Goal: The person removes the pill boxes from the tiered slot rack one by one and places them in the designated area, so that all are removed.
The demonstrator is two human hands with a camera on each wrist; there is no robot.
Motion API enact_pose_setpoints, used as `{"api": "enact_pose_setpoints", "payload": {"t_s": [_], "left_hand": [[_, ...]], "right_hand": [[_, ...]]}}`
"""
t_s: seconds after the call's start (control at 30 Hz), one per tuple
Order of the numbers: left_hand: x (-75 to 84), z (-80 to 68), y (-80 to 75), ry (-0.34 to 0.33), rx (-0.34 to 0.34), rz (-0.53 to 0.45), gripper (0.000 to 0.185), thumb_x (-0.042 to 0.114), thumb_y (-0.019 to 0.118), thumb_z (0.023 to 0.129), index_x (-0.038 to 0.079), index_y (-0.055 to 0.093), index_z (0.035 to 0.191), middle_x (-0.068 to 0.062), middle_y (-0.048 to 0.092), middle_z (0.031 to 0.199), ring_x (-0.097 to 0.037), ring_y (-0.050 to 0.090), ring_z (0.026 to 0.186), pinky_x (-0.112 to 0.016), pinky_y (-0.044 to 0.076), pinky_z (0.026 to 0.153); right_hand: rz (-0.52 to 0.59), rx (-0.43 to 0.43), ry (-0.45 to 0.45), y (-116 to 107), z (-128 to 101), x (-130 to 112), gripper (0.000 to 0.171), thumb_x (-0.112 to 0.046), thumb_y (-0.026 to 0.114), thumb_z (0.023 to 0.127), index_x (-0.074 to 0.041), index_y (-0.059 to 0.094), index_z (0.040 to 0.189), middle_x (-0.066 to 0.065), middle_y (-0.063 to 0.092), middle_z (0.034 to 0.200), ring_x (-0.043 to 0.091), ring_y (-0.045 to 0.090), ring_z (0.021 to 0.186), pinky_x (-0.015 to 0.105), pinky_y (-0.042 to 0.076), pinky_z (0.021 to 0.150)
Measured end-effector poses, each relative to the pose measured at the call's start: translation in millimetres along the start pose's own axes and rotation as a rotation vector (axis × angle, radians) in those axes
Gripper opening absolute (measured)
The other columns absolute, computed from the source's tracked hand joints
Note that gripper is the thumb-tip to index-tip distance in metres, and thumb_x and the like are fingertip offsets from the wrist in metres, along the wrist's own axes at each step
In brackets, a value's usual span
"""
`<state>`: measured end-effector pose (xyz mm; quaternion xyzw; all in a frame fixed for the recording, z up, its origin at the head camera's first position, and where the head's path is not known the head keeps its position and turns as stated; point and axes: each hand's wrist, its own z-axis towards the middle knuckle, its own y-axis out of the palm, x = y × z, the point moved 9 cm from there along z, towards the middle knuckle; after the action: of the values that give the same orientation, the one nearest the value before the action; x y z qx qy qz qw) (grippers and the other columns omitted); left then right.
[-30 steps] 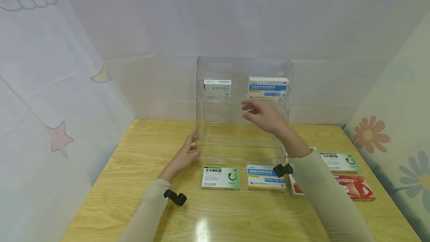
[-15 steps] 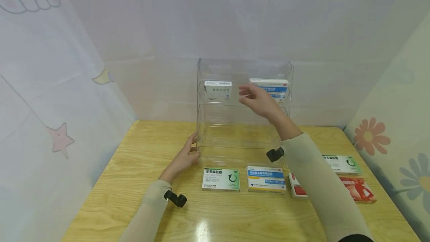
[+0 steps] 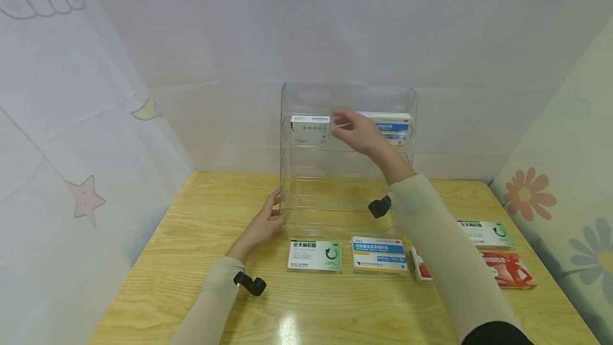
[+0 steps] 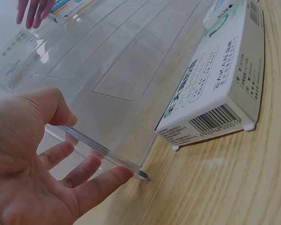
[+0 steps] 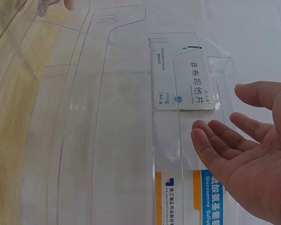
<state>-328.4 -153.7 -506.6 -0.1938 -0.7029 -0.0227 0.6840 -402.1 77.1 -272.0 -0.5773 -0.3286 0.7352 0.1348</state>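
A clear acrylic tiered rack [image 3: 335, 193] stands on the wooden table. My left hand [image 3: 261, 228] holds its left side panel near the bottom, thumb on one side of the edge and fingers on the other. My right hand [image 3: 359, 132], with loosely bent fingers and nothing in them, hovers before an upper tier. Just left of its fingertips, a white medicine box [image 3: 310, 131] sits in that tier. A blue-and-white medicine box [image 3: 395, 126] stands at the tier's right end, partly covered by the hand. In the right wrist view a gap separates the fingers from the white box [image 5: 182, 77].
A green-and-white medicine box [image 3: 314, 256] and another blue-and-white box [image 3: 380, 256] lie before the rack. To the right lie a second green-and-white box [image 3: 486, 233], a red box [image 3: 510, 269] and a red-and-white box [image 3: 421, 265], partly hidden by my right arm. A cloth backdrop hangs behind.
My right hand has risen and moved left along the upper tier, from below the blue-and-white box toward the white box. The left hand keeps its hold on the rack.
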Motion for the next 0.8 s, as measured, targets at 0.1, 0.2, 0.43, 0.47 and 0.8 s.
{"api": "enact_pose_setpoints", "payload": {"t_s": [0.1,0.2,0.43,0.47,0.8], "left_hand": [[-0.3,0.6,-0.4,0.0,0.003,0.007,0.086,0.0,0.052,0.097,0.03,0.005,0.164,-0.017,0.013,0.165,-0.047,0.029,0.141,-0.056,0.052,0.094],[2.2,-0.8,-0.1,-0.01,0.005,-0.001,0.086,-0.001,0.052,0.097,0.027,0.005,0.164,-0.018,0.013,0.165,-0.048,0.029,0.141,-0.058,0.051,0.095],[27.0,-14.3,3.2,-0.017,-0.002,-0.016,0.085,-0.003,0.052,0.096,0.02,0.005,0.164,-0.022,0.013,0.164,-0.05,0.029,0.141,-0.059,0.05,0.097],[27.6,-14.4,3.1,-0.008,-0.001,-0.012,0.085,-0.002,0.051,0.096,0.019,0.004,0.164,-0.023,0.013,0.164,-0.051,0.029,0.141,-0.057,0.051,0.096],[30.1,-18.4,2.6,-0.026,-0.009,-0.005,0.086,-0.002,0.052,0.096,0.02,0.004,0.164,-0.022,0.012,0.164,-0.049,0.029,0.142,-0.056,0.05,0.097]], "right_hand": [[-0.013,-0.001,0.014,3,5,1,0.059,-0.029,0.061,0.101,-0.018,0.041,0.155,0.006,0.053,0.148,0.028,0.05,0.136,0.053,0.045,0.107],[-0.037,0.001,0.02,5,10,0,0.06,-0.03,0.061,0.101,-0.018,0.04,0.156,0.007,0.052,0.149,0.028,0.049,0.136,0.053,0.045,0.107],[-0.061,0.007,0.032,10,16,-2,0.059,-0.031,0.059,0.102,-0.017,0.04,0.156,0.009,0.053,0.147,0.028,0.049,0.135,0.05,0.045,0.108],[-0.061,0.004,0.032,11,17,-2,0.059,-0.03,0.059,0.102,-0.016,0.039,0.156,0.009,0.052,0.147,0.028,0.049,0.135,0.05,0.045,0.108],[-0.074,-0.004,0.015,20,26,-6,0.056,-0.022,0.06,0.102,-0.01,0.042,0.153,0.014,0.054,0.142,0.03,0.052,0.132,0.045,0.048,0.105]]}}
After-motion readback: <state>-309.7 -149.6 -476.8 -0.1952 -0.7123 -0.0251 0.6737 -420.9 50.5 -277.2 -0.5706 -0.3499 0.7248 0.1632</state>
